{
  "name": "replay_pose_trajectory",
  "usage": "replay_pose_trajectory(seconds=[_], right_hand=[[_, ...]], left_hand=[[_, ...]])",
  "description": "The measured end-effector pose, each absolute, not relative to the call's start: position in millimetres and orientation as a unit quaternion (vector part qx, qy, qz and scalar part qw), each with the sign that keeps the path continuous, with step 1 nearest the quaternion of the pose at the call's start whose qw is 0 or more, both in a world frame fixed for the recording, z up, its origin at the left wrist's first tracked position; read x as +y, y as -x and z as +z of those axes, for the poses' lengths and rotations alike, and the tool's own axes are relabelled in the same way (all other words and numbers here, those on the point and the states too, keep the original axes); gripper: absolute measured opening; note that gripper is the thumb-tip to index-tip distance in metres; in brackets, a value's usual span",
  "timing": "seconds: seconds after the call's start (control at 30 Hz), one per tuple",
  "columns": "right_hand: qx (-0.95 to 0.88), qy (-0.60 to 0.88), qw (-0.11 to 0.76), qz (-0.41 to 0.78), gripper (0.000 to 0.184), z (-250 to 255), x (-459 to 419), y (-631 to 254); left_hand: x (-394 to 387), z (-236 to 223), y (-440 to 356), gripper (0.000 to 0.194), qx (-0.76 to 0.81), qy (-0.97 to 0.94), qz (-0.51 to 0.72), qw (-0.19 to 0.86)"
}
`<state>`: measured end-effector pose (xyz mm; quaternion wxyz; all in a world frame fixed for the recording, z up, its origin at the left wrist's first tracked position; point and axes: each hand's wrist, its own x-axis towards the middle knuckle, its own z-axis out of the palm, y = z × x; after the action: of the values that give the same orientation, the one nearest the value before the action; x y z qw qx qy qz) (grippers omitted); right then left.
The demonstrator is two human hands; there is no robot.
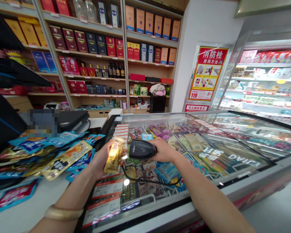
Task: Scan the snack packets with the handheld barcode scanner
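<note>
My left hand (100, 159), with a bracelet on its wrist, grips a gold snack packet (114, 155) tilted upright above the freezer's edge. My right hand (163, 149) is wrapped round the handle of a black barcode scanner (142, 149). The scanner's head points left at the packet, a small gap away. From the scanner a black cable (150, 182) loops down over the glass. To the left of my left hand, a pile of blue and gold snack packets lies on the white counter, with one gold packet (67, 160) on top and a red-and-blue packet (14, 195) nearer me.
A glass-topped chest freezer (169, 210) full of wrapped ice creams stretches to the right. Dark checkout equipment (5, 110) stands at the left. Behind are shelves of boxed bottles (94, 42), a fire-hydrant poster (205, 72) and a lit display fridge (264, 79).
</note>
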<state>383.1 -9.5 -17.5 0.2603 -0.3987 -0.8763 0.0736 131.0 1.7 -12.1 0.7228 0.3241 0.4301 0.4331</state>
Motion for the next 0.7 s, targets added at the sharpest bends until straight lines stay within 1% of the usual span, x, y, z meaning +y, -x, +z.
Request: replay_pose_trajectory(seconds=[0.2, 0.33, 0.43, 0.53, 0.57, 0.63, 0.7], right_hand=[[-0.869, 0.412, 0.261, 0.080, 0.021, -19, -9, -383], [-0.845, 0.447, 0.286, 0.069, 0.018, -17, -2, -400], [-0.784, 0.545, 0.296, 0.020, 0.019, -12, 3, -424], [-0.691, 0.674, 0.252, -0.060, 0.028, -7, 7, -449], [-0.657, 0.712, 0.237, -0.075, 0.032, -7, 8, -456], [-0.594, 0.771, 0.215, -0.075, 0.037, -9, 11, -468], [-0.542, 0.812, 0.211, -0.059, 0.038, -13, 13, -477]], left_hand=[[0, -11, -130, 0.041, 0.398, -0.312, 0.431, 0.747], [-1, -10, -131, 0.038, 0.432, -0.293, 0.436, 0.733], [0, -7, -139, 0.032, 0.479, -0.293, 0.443, 0.698], [5, -3, -157, 0.038, 0.500, -0.320, 0.459, 0.661], [7, -2, -164, 0.038, 0.499, -0.334, 0.461, 0.654], [14, -1, -180, 0.032, 0.492, -0.372, 0.458, 0.641], [23, -3, -198, 0.027, 0.484, -0.418, 0.461, 0.615]])
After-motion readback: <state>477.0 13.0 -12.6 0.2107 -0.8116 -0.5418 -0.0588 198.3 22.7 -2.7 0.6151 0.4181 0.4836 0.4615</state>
